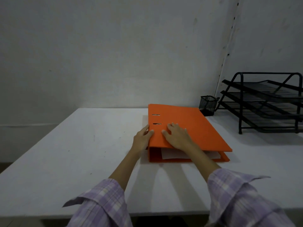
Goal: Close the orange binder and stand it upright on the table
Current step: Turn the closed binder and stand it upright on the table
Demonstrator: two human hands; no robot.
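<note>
The orange binder [196, 126] lies flat on the white table [82, 145], its cover down and white sheets showing at the near open end. My left hand [142, 138] grips the binder's left spine edge, thumb on top of the cover and fingers down the side. My right hand [177, 136] rests flat on the cover near the two metal slots, fingers spread, holding nothing.
A black mesh pen cup [207, 104] stands just behind the binder's far right corner. A black three-tier letter tray [265, 102] fills the back right of the table. A grey wall runs along the far edge.
</note>
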